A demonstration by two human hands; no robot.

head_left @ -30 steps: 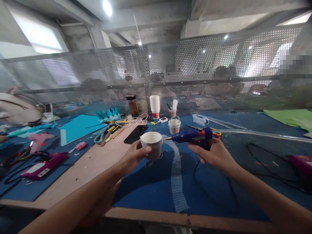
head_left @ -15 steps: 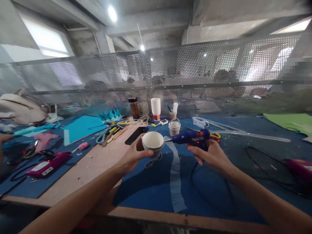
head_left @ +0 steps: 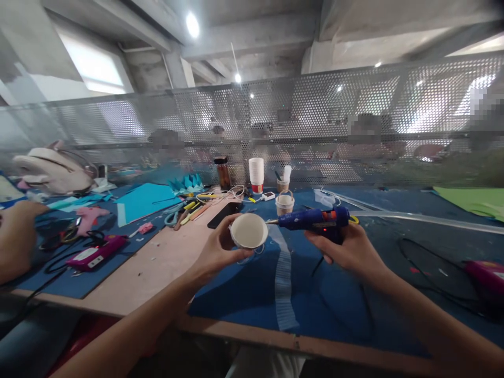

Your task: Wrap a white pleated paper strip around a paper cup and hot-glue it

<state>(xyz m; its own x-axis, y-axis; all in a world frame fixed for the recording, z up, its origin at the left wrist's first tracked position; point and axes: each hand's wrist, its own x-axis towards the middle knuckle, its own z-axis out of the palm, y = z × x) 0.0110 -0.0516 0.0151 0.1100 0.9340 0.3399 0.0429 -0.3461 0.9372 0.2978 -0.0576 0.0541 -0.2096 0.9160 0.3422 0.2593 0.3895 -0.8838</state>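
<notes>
Cup [head_left: 249, 231] mid-frame over blue table [head_left: 252, 296], mesh screen [head_left: 315, 118] behind; mouth tips more toward camera than before. Left hand [head_left: 219, 249] curled round it, right hand [head_left: 352, 247] wrapped round glue gun [head_left: 311, 219].

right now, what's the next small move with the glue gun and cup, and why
Probably squeeze a little glue onto the side of the cup: the left hand holds it tilted, and the right hand holds the glue gun, red light lit, nozzle tip close to the cup.
</notes>
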